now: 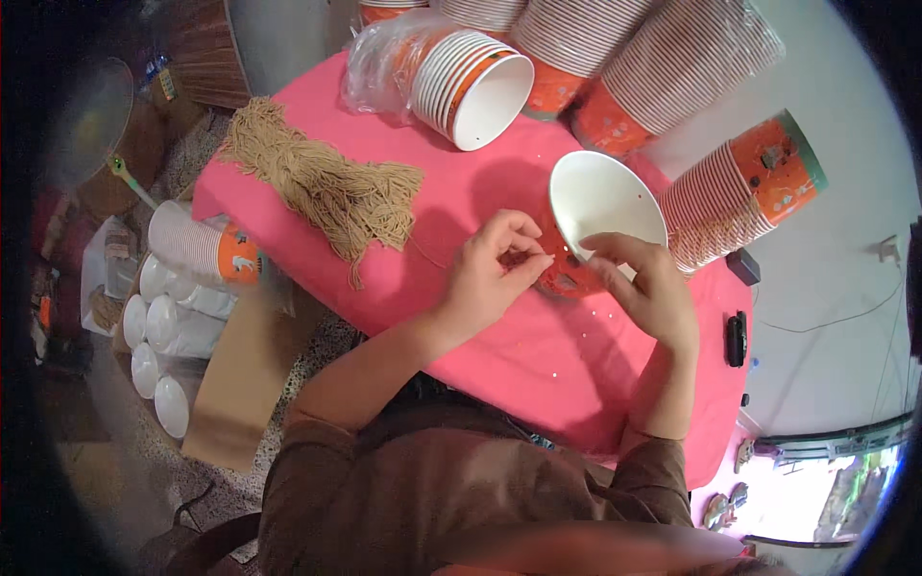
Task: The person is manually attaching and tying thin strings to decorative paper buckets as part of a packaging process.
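Observation:
A paper bucket (615,197), white inside and orange outside, stands tilted on the pink-covered table with its mouth toward me. My right hand (648,288) is closed at its near rim, the fingertips over the edge and the thumb low on the outer side. Just left of the bucket, my left hand (495,264) is closed in a pinch; what sits between its fingertips is too small to make out. A bundle of tan cords (327,182) lies to the left, and one thin strand trails from it toward my left hand.
Nested buckets (471,91) lie at the back in clear plastic, with tall stacks (672,77) beside them. Another stack, with cords hanging on it (740,192), leans at right. A cardboard box (235,384) with white buckets stands left below the table (519,346). White bits dot the cloth.

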The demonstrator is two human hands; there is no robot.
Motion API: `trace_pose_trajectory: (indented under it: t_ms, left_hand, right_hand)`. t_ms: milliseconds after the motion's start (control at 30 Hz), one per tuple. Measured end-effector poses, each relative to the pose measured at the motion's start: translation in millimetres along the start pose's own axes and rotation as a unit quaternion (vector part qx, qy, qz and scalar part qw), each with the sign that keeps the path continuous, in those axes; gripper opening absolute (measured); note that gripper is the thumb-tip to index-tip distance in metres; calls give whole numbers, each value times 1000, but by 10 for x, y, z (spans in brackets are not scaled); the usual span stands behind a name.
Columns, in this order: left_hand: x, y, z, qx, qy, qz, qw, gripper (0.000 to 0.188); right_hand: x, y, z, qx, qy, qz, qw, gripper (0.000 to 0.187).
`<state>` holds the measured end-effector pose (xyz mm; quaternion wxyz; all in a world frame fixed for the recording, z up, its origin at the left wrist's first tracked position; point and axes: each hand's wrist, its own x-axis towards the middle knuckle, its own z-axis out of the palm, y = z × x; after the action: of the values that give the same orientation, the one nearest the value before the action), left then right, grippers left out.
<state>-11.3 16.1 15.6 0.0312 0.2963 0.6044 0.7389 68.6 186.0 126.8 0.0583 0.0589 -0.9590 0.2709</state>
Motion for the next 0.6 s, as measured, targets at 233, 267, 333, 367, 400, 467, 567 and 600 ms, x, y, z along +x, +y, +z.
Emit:
trace_pose_trajectory:
  t_ms: [233, 267, 333, 367, 400, 467, 567, 600]
  left_hand:
    - [80, -11, 32, 5, -17, 37, 999, 33]
    - [86, -7, 38, 4, -17, 36, 999, 33]
    - [95, 25, 76, 3, 5, 54, 999, 25]
    - [98, 23, 91, 4, 4, 54, 999, 25]
    - [112, 5, 102, 5, 10, 62, 998, 25]
    - [135, 9, 118, 6, 13, 70, 997, 24]
    - [140, 31, 104, 38, 21, 63, 997, 23]
    - [141, 32, 107, 49, 21, 66, 996, 22]
  right_hand:
    - [113, 53, -9, 26, 3, 6, 1000, 17]
    - [138, 46, -7, 27, 2, 6, 1000, 17]
    - [159, 23, -35, -12, 2, -30, 999, 17]
    - [174, 50, -36, -11, 3, -30, 999, 17]
    - [207, 98, -25, -3, -15, -35, 999, 16]
    - [267, 144, -41, 6, -31, -39, 999, 15]
    - [371, 192, -25, 38, -97, -10, 995, 14]
    - [389, 208, -18, 55, -108, -21, 992, 13]
